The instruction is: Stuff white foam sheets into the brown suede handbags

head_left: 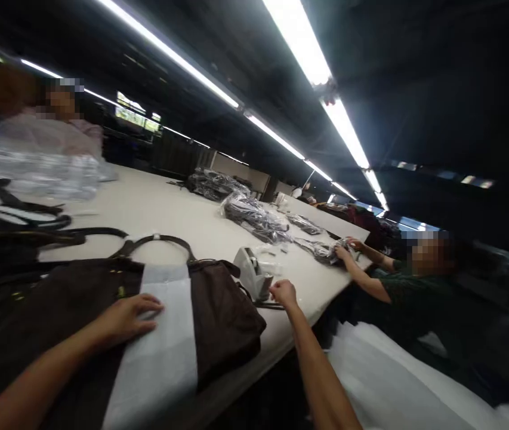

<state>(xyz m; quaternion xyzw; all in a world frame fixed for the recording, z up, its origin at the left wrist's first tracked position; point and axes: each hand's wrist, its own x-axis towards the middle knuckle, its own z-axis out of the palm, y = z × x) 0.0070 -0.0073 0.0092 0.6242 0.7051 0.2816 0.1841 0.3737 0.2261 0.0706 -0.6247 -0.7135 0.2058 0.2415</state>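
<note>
While the left hand (131,319), fingers loosely spread, lies over the white strip (164,340) and the dark brown bag (227,316) beneath it, the right hand (283,292) is drawn in narrow beside the tape dispenser (249,272); whether it holds tape I cannot tell. The bag sits on the table (138,185), its strip laid across, with no tape discernible there. Work looks partway: this bag is uncovered by plastic, unlike the plastic-wrapped bundles (256,215) beyond.

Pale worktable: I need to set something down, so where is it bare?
Pale worktable: bare between the clear plastic, bag handles and plastic-wrapped bundles; a smaller patch lies between the right hand and the co-worker's bundle. Crowded: near left, under the brown bag and left hand.
</note>
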